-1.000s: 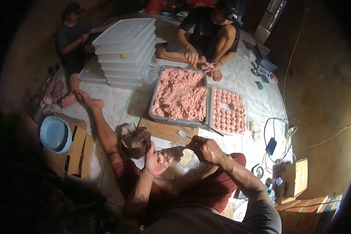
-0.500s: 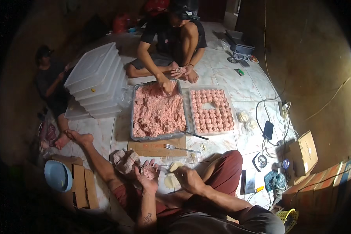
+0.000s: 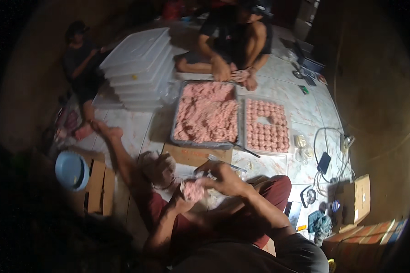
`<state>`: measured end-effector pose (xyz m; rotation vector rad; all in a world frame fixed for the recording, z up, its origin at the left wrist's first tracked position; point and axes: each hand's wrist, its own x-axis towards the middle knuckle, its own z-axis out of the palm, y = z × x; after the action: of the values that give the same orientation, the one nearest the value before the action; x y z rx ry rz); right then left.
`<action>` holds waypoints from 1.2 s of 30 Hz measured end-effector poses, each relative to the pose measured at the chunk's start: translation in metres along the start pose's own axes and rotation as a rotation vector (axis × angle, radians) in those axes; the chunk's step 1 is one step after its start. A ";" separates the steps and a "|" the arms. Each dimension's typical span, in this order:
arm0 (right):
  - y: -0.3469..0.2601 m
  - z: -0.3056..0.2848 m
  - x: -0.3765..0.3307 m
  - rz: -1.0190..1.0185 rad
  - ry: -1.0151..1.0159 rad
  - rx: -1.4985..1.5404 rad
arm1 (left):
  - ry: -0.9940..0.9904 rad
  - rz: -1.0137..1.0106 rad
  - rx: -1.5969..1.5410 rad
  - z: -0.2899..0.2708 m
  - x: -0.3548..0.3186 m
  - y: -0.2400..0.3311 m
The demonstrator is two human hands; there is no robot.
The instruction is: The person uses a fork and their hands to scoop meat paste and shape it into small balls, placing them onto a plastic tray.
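Note:
My left hand [image 3: 182, 200] is cupped around a lump of pink minced filling [image 3: 194, 191], with a pale rim showing at its side, perhaps a wrapper. Close above it, my right hand [image 3: 228, 179] has its fingers curled in to the edge of the lump. Motion smears those fingers, and what they pinch is hidden. Pale round wrappers [image 3: 212, 196] lie partly covered below my right hand. A fork [image 3: 237, 167] rests just beyond it by a piece of cardboard [image 3: 187, 154]. Farther off stands a grey tub [image 3: 173, 132] heaped with pink mince [image 3: 205, 116].
Right of the tub, a clear tray [image 3: 247, 148] holds rows of shaped pink balls [image 3: 269, 141]. A co-worker's hands [image 3: 234, 73] are over the tub's far edge. Stacked lidded boxes [image 3: 136, 59] stand left, a blue basin [image 3: 73, 170] nearer. Cables [image 3: 323, 134] lie right.
My right hand has moved left to the lump, and my left hand has closed more around it. The co-worker's hand has drawn back from the mince. The whole view has shifted.

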<state>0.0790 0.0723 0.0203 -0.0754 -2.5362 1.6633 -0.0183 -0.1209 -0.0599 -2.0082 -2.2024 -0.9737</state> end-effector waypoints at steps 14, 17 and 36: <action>0.062 0.074 -0.048 0.015 0.255 0.226 | 0.333 -0.597 -0.418 0.000 0.023 -0.002; 0.052 0.040 -0.039 -0.187 0.198 -0.277 | 0.234 -0.690 -0.277 -0.009 0.022 0.003; 0.050 0.082 -0.062 0.200 0.189 0.593 | 0.239 -0.327 -0.314 -0.004 0.026 -0.002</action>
<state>0.1299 0.0112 -0.0622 -0.4206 -1.8631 2.2840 -0.0262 -0.0998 -0.0468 -1.5383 -2.4065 -1.5911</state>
